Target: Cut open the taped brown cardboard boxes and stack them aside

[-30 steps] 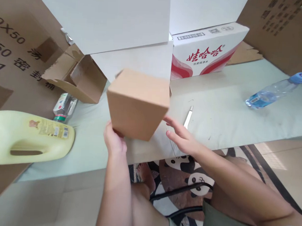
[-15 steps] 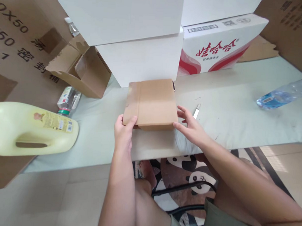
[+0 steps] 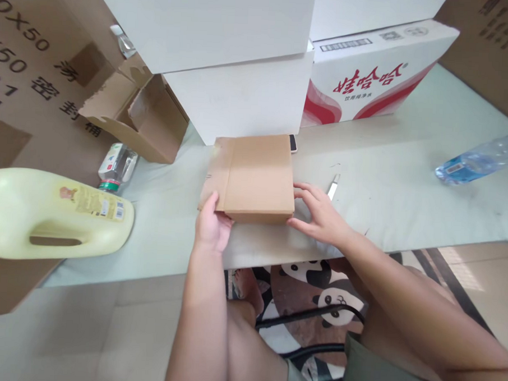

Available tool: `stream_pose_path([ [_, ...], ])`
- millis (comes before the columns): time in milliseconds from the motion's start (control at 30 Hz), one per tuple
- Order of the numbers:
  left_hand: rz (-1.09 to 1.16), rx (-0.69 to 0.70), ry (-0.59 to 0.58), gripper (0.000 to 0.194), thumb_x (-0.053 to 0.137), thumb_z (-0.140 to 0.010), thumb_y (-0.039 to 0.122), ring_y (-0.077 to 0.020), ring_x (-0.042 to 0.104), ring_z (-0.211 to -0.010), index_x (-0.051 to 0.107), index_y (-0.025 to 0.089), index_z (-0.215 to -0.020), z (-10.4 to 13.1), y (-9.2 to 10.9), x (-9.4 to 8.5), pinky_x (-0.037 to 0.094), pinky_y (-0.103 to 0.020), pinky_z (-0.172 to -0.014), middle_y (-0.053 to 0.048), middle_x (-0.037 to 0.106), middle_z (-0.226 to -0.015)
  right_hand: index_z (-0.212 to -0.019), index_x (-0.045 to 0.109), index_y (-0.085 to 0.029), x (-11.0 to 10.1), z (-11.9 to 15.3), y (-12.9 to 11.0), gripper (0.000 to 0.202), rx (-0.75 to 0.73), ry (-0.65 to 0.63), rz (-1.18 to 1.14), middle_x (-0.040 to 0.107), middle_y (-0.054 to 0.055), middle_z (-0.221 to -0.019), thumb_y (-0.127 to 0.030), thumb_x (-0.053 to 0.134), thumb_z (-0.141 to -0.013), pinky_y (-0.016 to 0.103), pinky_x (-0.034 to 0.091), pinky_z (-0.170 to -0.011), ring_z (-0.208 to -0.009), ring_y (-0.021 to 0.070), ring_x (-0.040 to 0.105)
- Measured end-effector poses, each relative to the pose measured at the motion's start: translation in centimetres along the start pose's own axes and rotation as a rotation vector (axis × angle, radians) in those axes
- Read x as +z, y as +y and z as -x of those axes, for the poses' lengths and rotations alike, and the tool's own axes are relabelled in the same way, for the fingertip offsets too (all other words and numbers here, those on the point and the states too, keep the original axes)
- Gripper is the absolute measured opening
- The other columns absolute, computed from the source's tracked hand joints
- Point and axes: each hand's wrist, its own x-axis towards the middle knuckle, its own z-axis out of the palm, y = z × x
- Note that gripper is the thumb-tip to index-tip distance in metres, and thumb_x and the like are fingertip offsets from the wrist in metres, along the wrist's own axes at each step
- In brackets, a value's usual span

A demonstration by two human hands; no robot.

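A small brown cardboard box lies on the cloth-covered table in front of me, with a flap sticking out along its left side. My left hand grips that flap at its near corner, thumb on top and the other fingers underneath, out of sight. At the box's near right corner is my right hand, fingers spread and touching the right side. Just beyond that hand lies a white box cutter. Part of a dark phone-like object shows behind the box's far right corner.
White cartons stand stacked behind the box. An open cardboard carton, a small clear bottle and a pale yellow jug are on the left. A water bottle lies far right on the pale green tablecloth.
The flap has swung outward to the left and lies lower, my left hand moving with its corner. My right hand has come in against the box's right side.
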Motion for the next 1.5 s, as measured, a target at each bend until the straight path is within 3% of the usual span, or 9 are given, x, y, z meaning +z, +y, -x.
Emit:
stream_pose_path([
  [167,0.058,-0.097,0.049,0.025,0.063,-0.078,0.036,-0.0210,0.067,-0.079,0.069,0.019,-0.095,-0.2,1.3,-0.6,0.049,-0.029,-0.059,-0.008,0.073,-0.096,-0.108,0.062,-0.026,-0.1,0.1,-0.5,0.034,-0.096,0.025,0.072,0.058,0.013,-0.139,-0.053,0.063,-0.087,0.057,0.037,-0.109,-0.138,0.0368,0.045],
  [333,0.082,-0.070,0.051,0.026,0.062,-0.078,0.036,-0.0228,0.068,-0.082,0.068,0.021,-0.098,0.0,1.6,-0.7,0.052,-0.032,-0.063,-0.007,0.073,-0.098,-0.090,0.058,-0.024,0.1,0.3,-0.2,0.018,-0.075,0.047,0.124,0.063,0.012,-0.129,-0.042,0.056,-0.090,0.054,0.037,-0.105,-0.133,0.0352,0.049],
  [633,0.035,-0.084,0.015,0.031,0.064,-0.075,0.038,-0.0214,0.067,-0.082,0.068,0.021,-0.100,-0.1,1.4,-0.7,0.050,-0.032,-0.064,-0.006,0.071,-0.096,-0.132,0.045,-0.021,0.4,0.1,-0.7,0.060,-0.106,0.148,-0.108,0.057,0.019,-0.136,-0.052,0.064,-0.083,0.052,0.044,-0.108,-0.130,0.0345,0.054],
  [767,0.067,-0.102,0.043,0.027,0.063,-0.076,0.036,-0.0203,0.067,-0.080,0.067,0.021,-0.098,0.3,1.6,-0.4,0.050,-0.031,-0.063,-0.005,0.072,-0.095,-0.129,0.049,-0.020,-0.1,0.0,-1.3,0.052,-0.133,0.209,-0.048,0.059,0.018,-0.134,-0.044,0.060,-0.084,0.050,0.046,-0.105,-0.127,0.0332,0.056],
  [833,0.125,-0.099,0.077,0.023,0.060,-0.078,0.033,-0.0197,0.067,-0.079,0.067,0.021,-0.096,0.5,1.8,-0.2,0.050,-0.031,-0.062,-0.004,0.072,-0.094,-0.119,0.056,-0.021,-0.8,-0.1,-1.3,0.040,-0.031,0.195,0.020,0.066,0.016,-0.120,-0.044,0.054,-0.087,0.048,0.050,-0.096,-0.114,0.0324,0.062],
  [1000,0.201,-0.064,0.146,0.020,0.054,-0.080,0.029,-0.0187,0.066,-0.075,0.067,0.020,-0.092,0.4,2.3,-0.3,0.049,-0.030,-0.059,-0.004,0.071,-0.089,-0.109,0.063,-0.022,-2.7,-0.4,0.3,0.037,0.603,-0.018,0.371,0.071,0.011,-0.082,-0.048,0.046,-0.090,0.042,0.046,-0.063,-0.072,0.0305,0.065],
  [1167,0.188,-0.049,0.176,0.020,0.056,-0.078,0.029,-0.0193,0.066,-0.077,0.067,0.019,-0.091,0.2,2.2,-0.4,0.049,-0.029,-0.059,-0.005,0.071,-0.089,-0.108,0.065,-0.023,-3.8,0.3,2.3,0.031,0.743,-0.113,0.493,0.071,0.013,-0.085,-0.043,0.053,-0.086,0.037,0.041,-0.059,-0.069,0.0283,0.063],
  [1367,0.224,0.003,0.186,0.022,0.056,-0.077,0.028,-0.0179,0.065,-0.076,0.068,0.018,-0.091,0.1,1.8,0.5,0.048,-0.027,-0.062,-0.004,0.071,-0.087,-0.113,0.060,-0.022,-4.0,1.2,1.2,0.030,0.441,0.038,-0.201,0.056,-0.002,-0.066,-0.030,0.049,-0.086,0.031,0.045,-0.065,-0.060,0.0166,0.057],
  [1500,0.219,0.035,0.200,0.020,0.056,-0.077,0.029,-0.0170,0.065,-0.076,0.068,0.017,-0.089,-0.1,1.4,0.9,0.047,-0.026,-0.062,-0.004,0.070,-0.086,-0.110,0.060,-0.020,-3.6,1.5,-0.4,0.027,0.210,-0.090,-0.629,0.063,0.000,-0.076,-0.031,0.049,-0.088,0.029,0.048,-0.066,-0.064,0.0138,0.060],
])
